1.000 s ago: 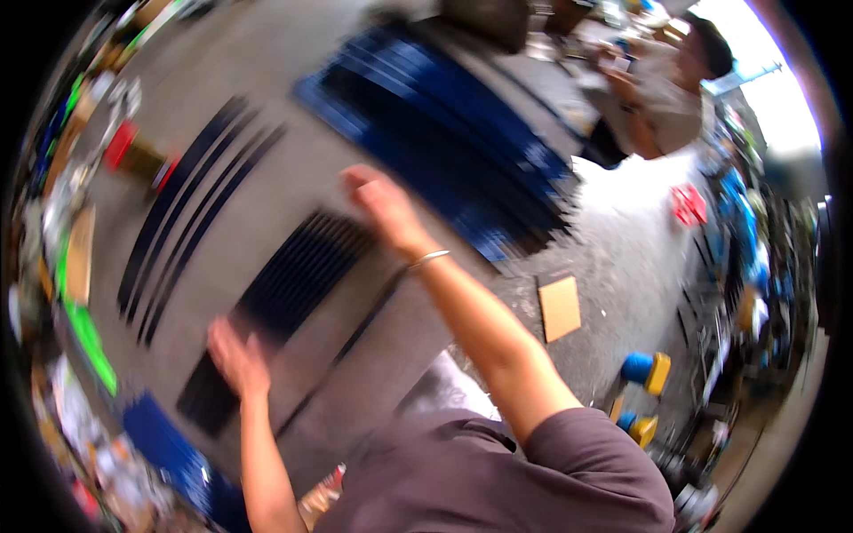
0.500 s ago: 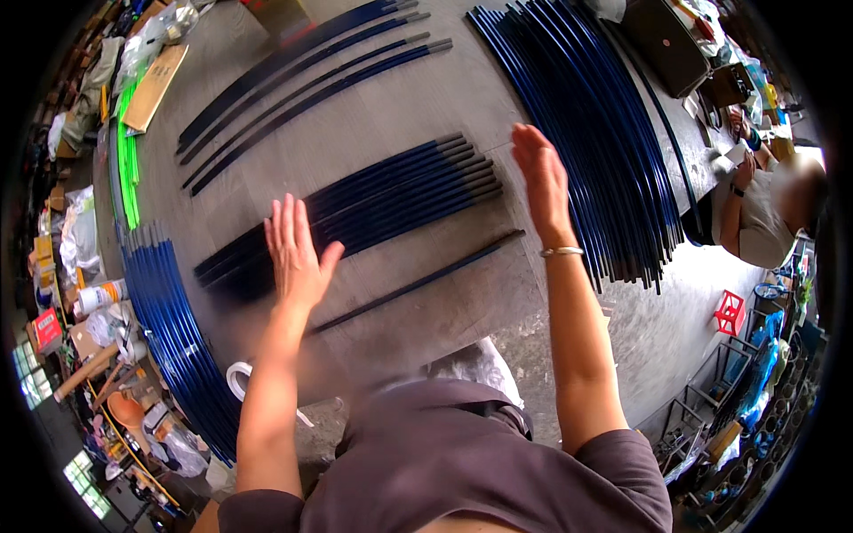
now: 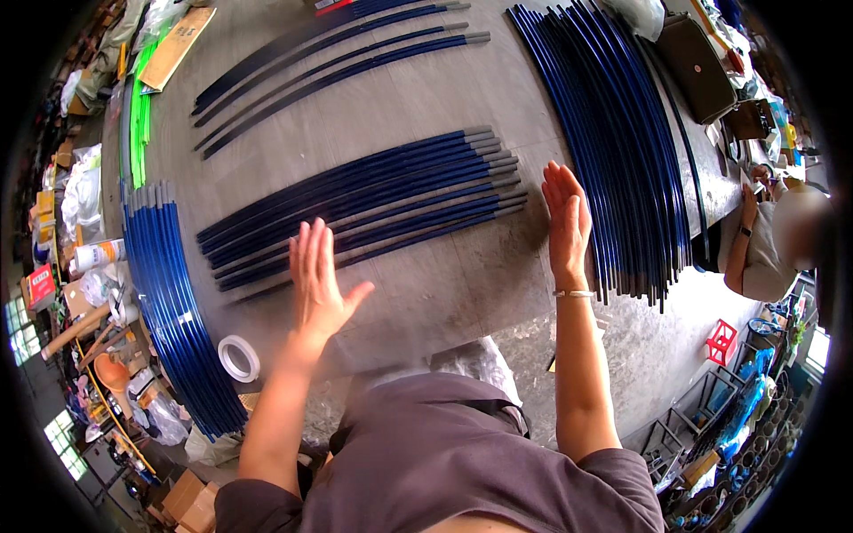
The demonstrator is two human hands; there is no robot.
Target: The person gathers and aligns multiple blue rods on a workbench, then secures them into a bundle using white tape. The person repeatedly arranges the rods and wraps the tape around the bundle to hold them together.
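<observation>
A group of dark blue rods (image 3: 355,200) with grey ends lies slantwise on the grey table (image 3: 418,98). My left hand (image 3: 320,284), fingers stretched and thumb spread, is over the near side of this group; whether it touches the rods I cannot tell. Just beyond their grey ends, at the right, my right hand (image 3: 567,222) is held edge-on with its fingers straight. Nothing is in either palm. Farther back, several more blue rods (image 3: 346,80) are laid out with gaps between them.
On the right lies a large pile of blue rods (image 3: 622,160); another bundle (image 3: 173,302) lies at the left edge, beside a white tape roll (image 3: 238,359). Bright green strips (image 3: 140,115) and a wooden board (image 3: 178,49) are back left. A person (image 3: 769,249) sits at the far right, near a red stool (image 3: 721,342).
The single rod that lay apart at the near side is now up against the group, whose near rods are slightly spread. Both hands sit lower in the picture, and the view has shifted.
</observation>
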